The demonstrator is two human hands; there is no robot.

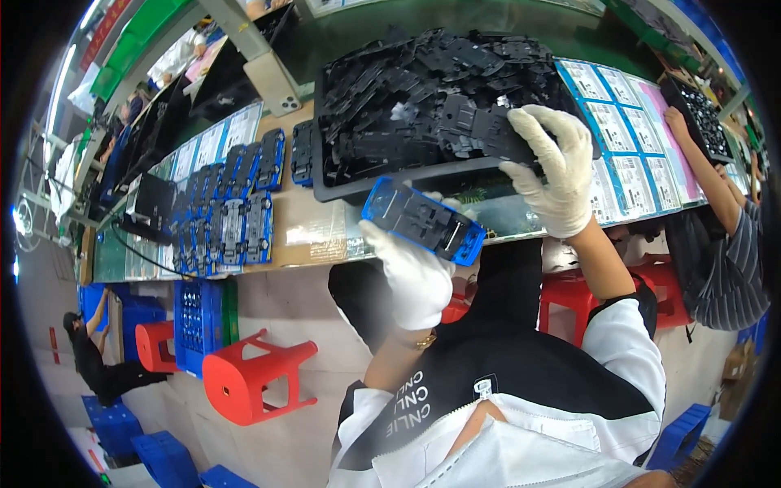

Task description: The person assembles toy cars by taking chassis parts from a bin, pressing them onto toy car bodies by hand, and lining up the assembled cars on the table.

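My left hand (416,281), in a white glove, holds a blue toy car body (423,221) with its black underside turned up, just in front of the bin. My right hand (561,167), also gloved, is at the bin's near right corner. Its thumb and fingers are around the end of a flat black plastic chassis plate (495,134). The black bin (366,183) holds a heap of similar black plates (455,65). To the left, several blue car bodies with black undersides (232,215) lie in rows on the table.
Printed sheets (622,122) lie right of the bin, others (195,154) to the left. A black box (148,207) stands past the car rows. Red stools (248,378) and blue crates (195,325) are on the floor. At right a co-worker's arm (708,163) reaches over the table.
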